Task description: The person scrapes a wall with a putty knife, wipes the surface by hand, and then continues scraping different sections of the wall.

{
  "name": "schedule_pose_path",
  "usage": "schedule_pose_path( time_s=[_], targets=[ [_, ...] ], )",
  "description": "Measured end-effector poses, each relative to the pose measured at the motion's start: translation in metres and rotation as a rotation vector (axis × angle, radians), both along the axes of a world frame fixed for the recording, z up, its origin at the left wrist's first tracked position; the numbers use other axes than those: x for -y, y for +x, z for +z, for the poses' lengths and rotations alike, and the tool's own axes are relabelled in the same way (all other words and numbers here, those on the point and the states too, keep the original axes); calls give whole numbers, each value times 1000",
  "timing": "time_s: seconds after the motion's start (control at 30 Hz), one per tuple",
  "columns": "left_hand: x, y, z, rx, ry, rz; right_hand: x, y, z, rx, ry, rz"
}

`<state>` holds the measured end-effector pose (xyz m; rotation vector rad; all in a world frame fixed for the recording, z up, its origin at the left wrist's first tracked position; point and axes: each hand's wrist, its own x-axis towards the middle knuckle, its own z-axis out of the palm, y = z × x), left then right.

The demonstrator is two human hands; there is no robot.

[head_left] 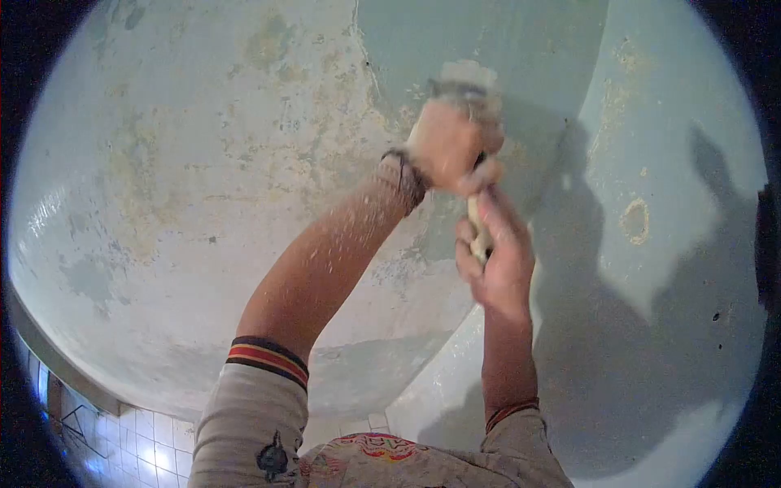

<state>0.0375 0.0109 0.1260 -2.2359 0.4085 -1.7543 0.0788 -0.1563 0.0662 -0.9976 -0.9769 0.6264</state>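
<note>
Both my hands are closed on one scraper, held against the wall (268,171). My left hand (451,146) grips its upper part, just below the dark, motion-blurred head. Lower down, my right hand (503,252) wraps around the pale handle (478,224). At the head, a light scraped patch (472,71) shows in the green paint (488,32). Small pale flakes speckle my left forearm (325,252) and the air around it. My left palm and most of the scraper's upper part are hidden by the fingers.
To the left, the wall is patchy and whitish where paint is gone. A corner meets a second pale wall (675,268) on the right, with shadows across it. White floor tiles (150,439) show at the lower left.
</note>
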Motion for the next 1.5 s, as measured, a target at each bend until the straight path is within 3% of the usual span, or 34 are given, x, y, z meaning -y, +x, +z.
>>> schedule_pose_path(
  time_s=[0.1,0.17,0.27,0.47,0.63,0.7,0.83,0.93,1.0,1.13,1.2,1.4,1.5],
  targets=[
    [-8,-1,-16,-36,79,-118,-11,-3,-26,-98,57,49],
    [-9,-2,8,0,118,-104,-12,-5,-4,-67,58,3],
    [-8,-10,37,-23,20,3,-15,-4,26,-94,146,147],
    [-9,-11,-20,33,48,-72,-8,-19,-21,-92,36,17],
    [0,-25,18,-35,-65,-6,-8,-21,16,-104,72,59],
    [0,-24,8,-37,-42,35,-10,-21,7,-94,81,67],
    [-6,-19,-22,29,17,-98,-5,-26,-19,-97,21,26],
    [-6,-27,5,31,102,-59,-6,-20,6,-52,21,43],
    [-4,-29,27,-19,-29,34,-11,-21,19,-44,74,53],
    [-4,-26,-6,45,-15,12,-1,-27,-9,-15,22,21],
    [-7,-25,-25,29,15,-137,-4,-32,-19,-40,-33,-20],
    [-5,-36,16,8,-93,-22,-12,-27,11,-8,55,55],
    [-8,-30,-15,92,-2,-59,-8,-29,-7,14,46,9]
  ],
)
